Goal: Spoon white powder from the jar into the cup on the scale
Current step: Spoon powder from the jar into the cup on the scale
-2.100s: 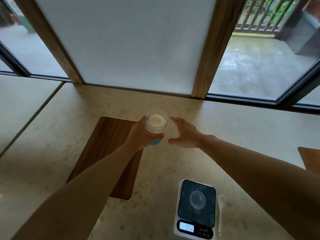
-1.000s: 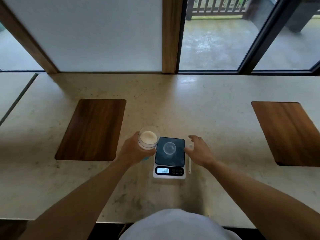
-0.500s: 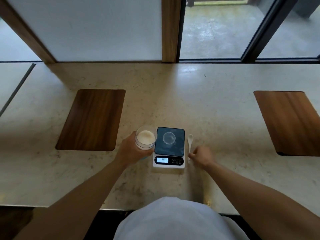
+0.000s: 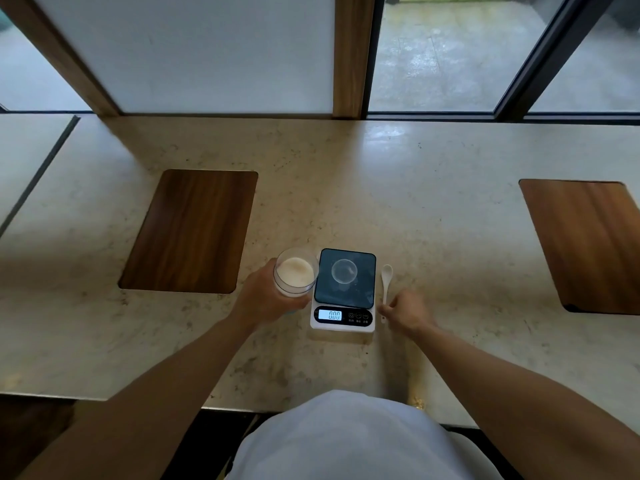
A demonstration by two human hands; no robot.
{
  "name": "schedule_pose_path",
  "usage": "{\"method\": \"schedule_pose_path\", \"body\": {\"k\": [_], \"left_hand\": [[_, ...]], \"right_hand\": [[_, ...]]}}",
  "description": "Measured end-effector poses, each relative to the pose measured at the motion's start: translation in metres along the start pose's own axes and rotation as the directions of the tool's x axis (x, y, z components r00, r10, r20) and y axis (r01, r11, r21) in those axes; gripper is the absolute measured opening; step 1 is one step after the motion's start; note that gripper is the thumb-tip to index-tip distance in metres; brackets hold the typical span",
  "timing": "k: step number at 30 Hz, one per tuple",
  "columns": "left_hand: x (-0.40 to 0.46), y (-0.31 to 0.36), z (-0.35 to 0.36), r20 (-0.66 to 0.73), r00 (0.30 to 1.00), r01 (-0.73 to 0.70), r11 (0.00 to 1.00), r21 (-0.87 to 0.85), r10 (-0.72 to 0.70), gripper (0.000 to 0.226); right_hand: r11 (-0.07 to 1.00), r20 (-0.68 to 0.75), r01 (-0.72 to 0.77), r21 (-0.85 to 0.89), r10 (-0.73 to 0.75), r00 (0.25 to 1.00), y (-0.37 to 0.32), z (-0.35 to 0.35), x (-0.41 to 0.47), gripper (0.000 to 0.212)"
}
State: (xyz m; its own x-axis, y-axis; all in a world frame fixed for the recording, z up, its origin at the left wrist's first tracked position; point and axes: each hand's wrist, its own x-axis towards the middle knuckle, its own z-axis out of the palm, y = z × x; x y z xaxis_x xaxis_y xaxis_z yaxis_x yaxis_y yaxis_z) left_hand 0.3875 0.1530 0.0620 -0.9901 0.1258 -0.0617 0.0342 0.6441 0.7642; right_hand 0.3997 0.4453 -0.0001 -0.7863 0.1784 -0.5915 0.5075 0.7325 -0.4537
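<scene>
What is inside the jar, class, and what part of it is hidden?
The jar holds white powder, seen through its open top. The left hand covers the jar's lower side and base.

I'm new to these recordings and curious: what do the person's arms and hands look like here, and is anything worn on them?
Both forearms are bare from elbow to wrist, with no sleeve in view. The left hand and right hand wear no gloves, and no watch, bracelet or ring can be made out. A pale, white-looking garment covers the torso at the bottom edge.
</scene>
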Motion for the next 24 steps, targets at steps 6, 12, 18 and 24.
{"method": "schedule_pose_path", "body": {"k": [6,12,18,24], "left_hand": [[-0.0031,-0.0028,-0.0021,0.001,1.000,0.011,1.000,0.014,-0.011,0.082],[-0.0033,-0.0023,-0.0018,0.009,1.000,0.008,1.000,0.015,-0.009,0.081],[-0.0021,-0.0032,-0.0019,0.013,1.000,0.004,1.000,0.020,-0.004,0.083],[0.0045,-0.0015,-0.0006,0.022,0.999,-0.027,0.999,0.024,0.027,0.081]], "right_hand": [[0.999,-0.012,-0.012,-0.040,0.012,1.000,-0.0025,0.0024,0.0028,0.029],[0.999,-0.022,-0.001,-0.035,0.000,1.000,-0.0021,0.0055,0.0056,0.028],[1.000,-0.073,0.019,-0.001,-0.019,0.997,0.0024,0.0059,0.0039,0.031],[0.993,-0.208,0.112,0.023,-0.105,0.972,0.0025,-0.0032,-0.0009,0.029]]}}
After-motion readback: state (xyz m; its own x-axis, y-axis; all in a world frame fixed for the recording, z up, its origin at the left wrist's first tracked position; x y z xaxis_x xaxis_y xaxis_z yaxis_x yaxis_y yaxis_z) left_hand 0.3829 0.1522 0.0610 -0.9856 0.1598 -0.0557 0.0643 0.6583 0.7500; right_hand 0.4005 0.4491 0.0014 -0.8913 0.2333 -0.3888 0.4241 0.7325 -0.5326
